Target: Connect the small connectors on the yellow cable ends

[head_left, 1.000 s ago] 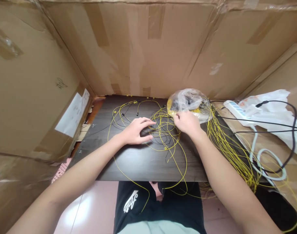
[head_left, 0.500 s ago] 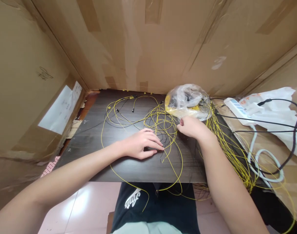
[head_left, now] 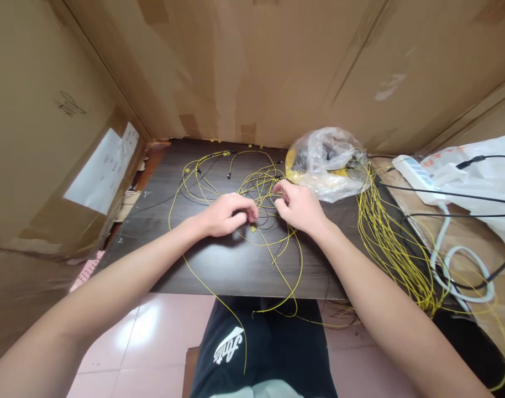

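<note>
Thin yellow wires (head_left: 261,185) with black tips lie in a loose tangle over the dark tabletop. My left hand (head_left: 232,214) is at the near left side of the tangle, its fingers curled toward the thumb around a yellow wire (head_left: 273,255) that runs down toward the table's front edge. Across from it, my right hand (head_left: 299,204) reaches into the tangle's right side. Its thumb and forefinger are bent with a gap between them, and whether they touch a wire is unclear. One yellow wire (head_left: 219,303) hangs over the front edge onto my lap.
A clear plastic bag (head_left: 327,166) sits at the back right. From it a thick bundle of yellow wires (head_left: 393,249) trails over the right edge. Beyond are a white power strip (head_left: 418,179) and black cables. Cardboard walls (head_left: 236,66) close in the table (head_left: 211,271).
My right hand has moved left, from beside the bag into the tangle. My left hand has curled from lying flat and drawn slightly back to the left. The view has shifted a little.
</note>
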A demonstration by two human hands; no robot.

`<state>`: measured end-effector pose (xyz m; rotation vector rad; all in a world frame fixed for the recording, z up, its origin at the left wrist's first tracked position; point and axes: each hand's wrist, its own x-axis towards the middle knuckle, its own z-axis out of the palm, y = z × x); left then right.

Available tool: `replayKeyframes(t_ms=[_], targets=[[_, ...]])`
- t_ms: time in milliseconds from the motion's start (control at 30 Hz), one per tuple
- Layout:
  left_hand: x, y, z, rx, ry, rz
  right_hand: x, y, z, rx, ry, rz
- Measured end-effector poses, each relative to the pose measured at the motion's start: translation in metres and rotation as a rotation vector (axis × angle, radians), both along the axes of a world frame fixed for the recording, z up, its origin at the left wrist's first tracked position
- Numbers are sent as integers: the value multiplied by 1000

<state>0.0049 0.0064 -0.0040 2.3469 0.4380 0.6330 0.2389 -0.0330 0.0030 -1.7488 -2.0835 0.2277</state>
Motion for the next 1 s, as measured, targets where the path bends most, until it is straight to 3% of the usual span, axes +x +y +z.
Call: replayKeyframes(t_ms=[200,367,567,867,1000], targets=[[-4,10,-7,-95,-51,164,-12,-4,-13,116,203,253],[-4,11,-7,-27,-78,226,-25,-6,-22,144,141,441],[-6,13,-7,16,-17,287,-32,-8,-23,102,88,455],[-5,16,-12,207,43,387,-45,-16,-21,149,79,600],[-6,19,-13,260,99,334,-43,-13,-17,231,213,502]])
